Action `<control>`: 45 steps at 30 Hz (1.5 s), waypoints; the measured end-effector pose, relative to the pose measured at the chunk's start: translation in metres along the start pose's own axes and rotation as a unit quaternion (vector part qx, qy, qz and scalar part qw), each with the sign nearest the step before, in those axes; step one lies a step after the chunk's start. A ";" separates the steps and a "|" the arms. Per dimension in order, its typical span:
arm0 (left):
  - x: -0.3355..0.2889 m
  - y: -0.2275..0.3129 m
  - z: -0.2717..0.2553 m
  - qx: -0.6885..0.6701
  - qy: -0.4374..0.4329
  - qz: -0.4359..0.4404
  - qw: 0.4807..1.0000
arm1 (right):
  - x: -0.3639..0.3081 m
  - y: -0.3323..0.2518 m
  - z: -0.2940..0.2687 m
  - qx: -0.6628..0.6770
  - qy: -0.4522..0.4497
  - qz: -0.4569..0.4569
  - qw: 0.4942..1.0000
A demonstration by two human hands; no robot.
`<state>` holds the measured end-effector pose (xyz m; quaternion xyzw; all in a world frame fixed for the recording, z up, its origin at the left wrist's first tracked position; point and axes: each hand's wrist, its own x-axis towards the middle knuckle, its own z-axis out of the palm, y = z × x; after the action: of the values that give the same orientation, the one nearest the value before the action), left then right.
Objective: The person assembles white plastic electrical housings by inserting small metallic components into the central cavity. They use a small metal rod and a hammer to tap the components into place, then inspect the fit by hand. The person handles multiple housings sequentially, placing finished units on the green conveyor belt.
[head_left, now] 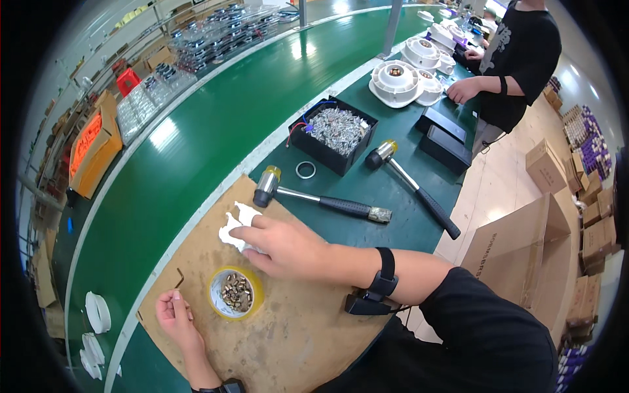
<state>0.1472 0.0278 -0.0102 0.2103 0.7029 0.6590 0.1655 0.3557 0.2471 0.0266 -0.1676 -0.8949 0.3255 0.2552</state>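
The fingers of the right hand [285, 247] reach over a crumpled white tissue [230, 233], thumb and forefinger a little apart; whether they grip it I cannot tell. The fingers of the left hand [177, 319] are drawn together at the tips, just beside a small bent key [180, 278]; whether they hold anything is unclear. Between the hands sits a yellow tape roll [258, 296] with small metal pieces [236, 292] inside. All this is on a brown board [298, 334]. Beyond, on the green surface [409, 219], lie two hammers [341, 205], one with its head over the board's edge, a dark ring [305, 170] and a black box [318, 154] full of silvery parts [337, 130]. Farther off, a co-worker [524, 49] stands near white round housings [396, 82].
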 end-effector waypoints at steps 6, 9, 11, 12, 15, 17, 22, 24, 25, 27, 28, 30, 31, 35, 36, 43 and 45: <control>-0.002 -0.002 -0.003 0.001 -0.006 0.008 1.000 | 0.001 0.005 0.007 -0.081 -0.059 -0.008 0.995; -0.001 -0.004 -0.004 -0.002 -0.009 0.016 1.000 | 0.000 0.004 0.002 -0.067 -0.050 0.003 0.996; -0.002 -0.004 -0.004 -0.003 -0.010 0.018 1.000 | 0.000 0.005 0.002 -0.067 -0.050 0.011 0.996; -0.003 -0.003 -0.004 -0.004 -0.010 0.015 1.000 | 0.000 0.005 0.002 -0.056 -0.035 0.013 0.998; -0.003 -0.003 -0.006 0.000 -0.008 0.008 1.000 | -0.003 0.006 0.005 -0.044 -0.022 0.035 0.998; -0.004 -0.001 -0.005 0.014 -0.007 0.000 1.000 | 0.002 0.008 0.000 -0.066 -0.049 0.057 0.995; -0.007 -0.002 -0.007 0.015 -0.002 0.007 1.000 | 0.001 0.010 -0.004 -0.023 -0.014 0.041 0.999; -0.007 -0.002 -0.005 0.011 0.010 0.015 1.000 | 0.002 0.006 -0.010 -0.021 -0.021 0.054 0.998; -0.008 -0.002 -0.004 0.008 0.016 0.019 1.000 | 0.001 0.008 -0.008 -0.021 -0.009 0.042 0.999; -0.007 -0.001 -0.004 0.007 0.007 0.020 1.000 | 0.000 0.014 -0.005 -0.025 0.016 0.021 0.999; -0.006 -0.001 -0.004 0.006 0.002 0.020 1.000 | -0.001 0.016 -0.005 -0.027 0.027 0.016 0.999; -0.005 -0.002 -0.007 0.016 -0.001 0.009 1.000 | -0.002 0.016 -0.005 -0.028 0.049 0.008 0.998; -0.004 -0.003 -0.008 0.021 -0.003 0.004 1.000 | -0.002 0.015 -0.007 -0.014 0.039 0.026 0.999; -0.007 0.002 -0.004 0.027 0.005 0.002 1.000 | -0.001 0.008 -0.017 0.003 -0.012 0.072 0.997; -0.007 0.003 -0.003 0.026 0.006 -0.001 1.000 | -0.001 0.008 -0.018 -0.001 -0.026 0.077 0.997; -0.007 0.003 0.000 0.016 0.003 0.008 1.000 | -0.003 0.017 -0.015 -0.039 0.029 0.030 0.998; -0.009 0.006 -0.003 0.016 0.005 0.004 1.000 | 0.002 0.016 -0.011 -0.043 0.019 0.031 0.998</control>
<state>0.1536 0.0211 -0.0044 0.2125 0.7135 0.6491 0.1564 0.3629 0.2651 0.0239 -0.2124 -0.8974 0.2914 0.2544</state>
